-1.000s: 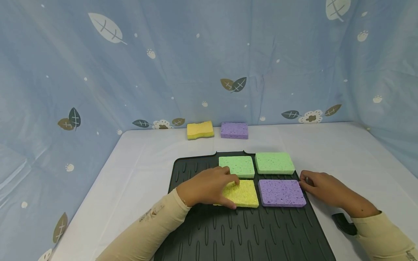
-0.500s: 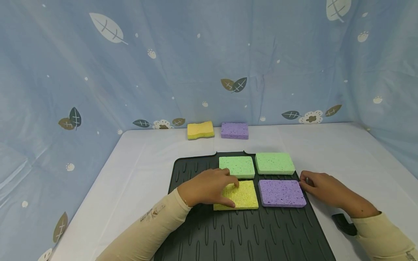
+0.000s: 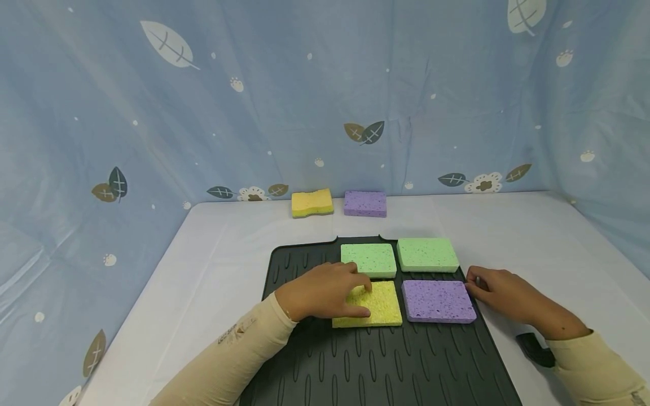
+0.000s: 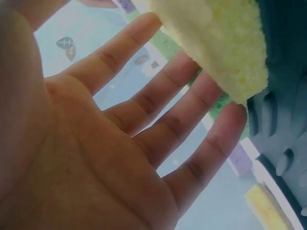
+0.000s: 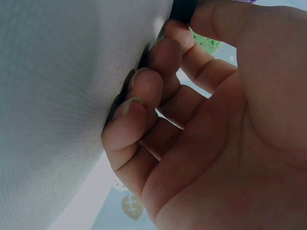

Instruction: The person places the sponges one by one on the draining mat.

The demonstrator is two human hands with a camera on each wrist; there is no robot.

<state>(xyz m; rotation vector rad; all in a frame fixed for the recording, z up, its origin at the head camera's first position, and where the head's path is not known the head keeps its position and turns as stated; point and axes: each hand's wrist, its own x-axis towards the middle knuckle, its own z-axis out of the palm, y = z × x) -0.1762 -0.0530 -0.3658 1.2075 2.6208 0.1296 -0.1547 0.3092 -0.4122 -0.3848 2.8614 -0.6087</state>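
Observation:
My left hand [image 3: 325,290] reaches over a yellow sponge [image 3: 383,307] on a black ribbed mat [image 3: 376,366]. In the left wrist view its fingers [image 4: 168,124] are extended and spread, fingertips right at the sponge's edge. The thumb lies over the sponge's near part in the head view. My right hand [image 3: 508,293] rests on the table by the mat's right edge, fingers curled. In the right wrist view, thumb and index finger pinch that dark edge [image 5: 184,10]. A purple sponge [image 3: 439,301] lies just left of this hand.
Two green sponges, the left one [image 3: 368,259] and the right one [image 3: 427,255], form the mat's back row. Behind the mat, a wavy yellow sponge [image 3: 312,203] and another purple sponge [image 3: 365,203] lie on the white table [image 3: 213,282]. A blue patterned curtain [image 3: 304,96] hangs behind.
My left thumb has lifted from the yellow sponge's front edge and now lies over its top. The sponge's front left corner has come into view. My right hand has stayed still.

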